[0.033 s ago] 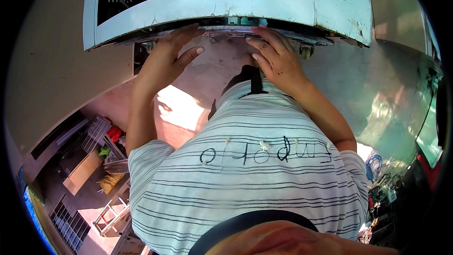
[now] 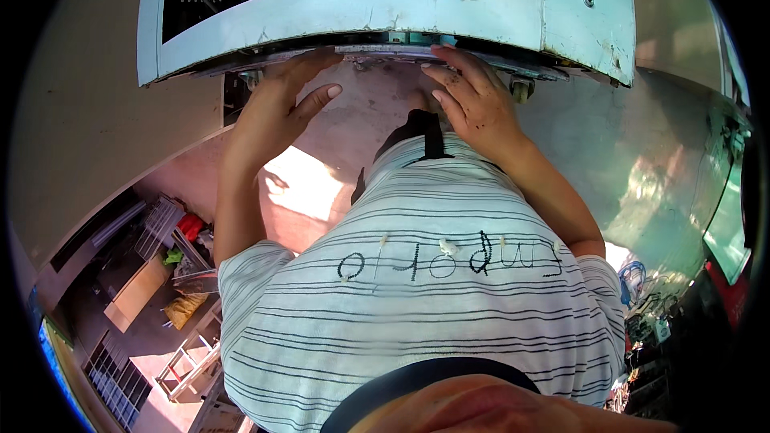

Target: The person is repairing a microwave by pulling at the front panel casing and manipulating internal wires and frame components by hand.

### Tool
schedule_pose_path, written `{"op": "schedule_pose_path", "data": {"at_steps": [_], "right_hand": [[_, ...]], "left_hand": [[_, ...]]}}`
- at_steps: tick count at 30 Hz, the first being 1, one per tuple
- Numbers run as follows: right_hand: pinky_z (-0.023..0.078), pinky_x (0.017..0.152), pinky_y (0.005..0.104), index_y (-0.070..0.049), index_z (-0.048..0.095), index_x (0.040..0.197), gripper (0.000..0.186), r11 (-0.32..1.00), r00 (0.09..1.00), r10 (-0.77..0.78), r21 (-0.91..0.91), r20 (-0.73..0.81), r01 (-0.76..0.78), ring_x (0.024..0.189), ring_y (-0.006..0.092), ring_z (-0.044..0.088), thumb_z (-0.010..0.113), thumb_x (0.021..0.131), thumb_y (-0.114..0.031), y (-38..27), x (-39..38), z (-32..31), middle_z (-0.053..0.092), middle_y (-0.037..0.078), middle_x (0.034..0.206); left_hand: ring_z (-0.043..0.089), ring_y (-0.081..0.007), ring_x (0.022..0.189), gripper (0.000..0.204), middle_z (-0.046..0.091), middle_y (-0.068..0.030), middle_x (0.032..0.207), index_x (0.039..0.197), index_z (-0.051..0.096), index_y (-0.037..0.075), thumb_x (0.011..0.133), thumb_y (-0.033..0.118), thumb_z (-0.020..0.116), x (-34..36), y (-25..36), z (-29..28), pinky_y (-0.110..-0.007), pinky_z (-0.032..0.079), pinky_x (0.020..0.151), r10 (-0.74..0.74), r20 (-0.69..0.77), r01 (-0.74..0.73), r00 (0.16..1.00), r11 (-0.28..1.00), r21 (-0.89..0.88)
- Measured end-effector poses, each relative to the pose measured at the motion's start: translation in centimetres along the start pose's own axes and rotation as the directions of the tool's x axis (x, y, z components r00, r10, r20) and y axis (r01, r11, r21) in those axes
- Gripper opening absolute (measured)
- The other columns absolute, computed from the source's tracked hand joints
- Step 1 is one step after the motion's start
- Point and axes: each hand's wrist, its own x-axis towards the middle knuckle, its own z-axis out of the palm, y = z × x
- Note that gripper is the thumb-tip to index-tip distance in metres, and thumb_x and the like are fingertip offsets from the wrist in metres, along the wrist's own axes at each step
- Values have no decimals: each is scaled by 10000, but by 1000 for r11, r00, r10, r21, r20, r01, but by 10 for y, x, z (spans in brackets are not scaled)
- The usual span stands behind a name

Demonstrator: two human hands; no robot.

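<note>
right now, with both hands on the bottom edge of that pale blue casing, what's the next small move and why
Probably curl the fingers further under the edge before lifting or pulling. The left hand and right hand both lie against the lower rim of the pale blue casing, spread apart, but only the fingertips reach it, so the grip looks shallow.

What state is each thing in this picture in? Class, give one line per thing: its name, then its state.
left hand: open, fingers spread, fingertips on the lower edge of the pale blue metal housing
right hand: open, flat, fingertips on the same edge
pale blue metal housing: front opening open, dark inside with wires showing, paint scuffed
striped shirt: worn, sunlit
</note>
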Motion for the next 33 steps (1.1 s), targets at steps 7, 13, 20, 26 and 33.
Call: {"op": "schedule_pose_path", "data": {"at_steps": [7,13,20,26,33], "right_hand": [[514,698,320,-44,698,934,165,986,987,120,-107,-112,-131,809,235,635,681,772,-18,10,8,0,671,57,897],[490,618,292,-34,722,874,227,978,977,148,-123,-157,-168,726,225,640,616,713,86,0,17,0,670,98,844],[521,701,285,-113,733,956,370,985,979,68,-144,-192,-96,801,208,655,556,712,102,4,22,6,698,33,949],[513,729,306,-124,721,918,301,965,975,4,-254,-221,-61,820,210,649,547,750,54,1,25,14,695,-6,984],[503,773,302,-103,714,928,276,969,962,96,-199,-255,-149,868,213,652,554,765,53,-6,22,13,695,8,995]], "left_hand": [[611,-313,1013,348,644,-167,1072,1203,608,58,873,159,650,-17,-31,-1,-370,474,847,-246,40,246,969,923,-296],[590,-306,1047,394,618,-159,1094,1257,577,98,865,71,608,-15,-66,11,-370,462,872,36,9,-33,999,962,-273],[508,-331,1193,433,544,-156,1281,1303,532,101,879,130,616,-2,-108,87,-409,414,993,78,52,-67,996,980,-189],[405,-340,1276,539,463,-154,1341,1338,474,91,849,232,652,20,-162,193,-500,302,1062,251,-247,-208,936,960,186],[381,-336,1277,554,459,-165,1326,1285,500,69,844,375,638,48,-148,218,-605,173,1073,225,-291,-129,930,940,315]]}}
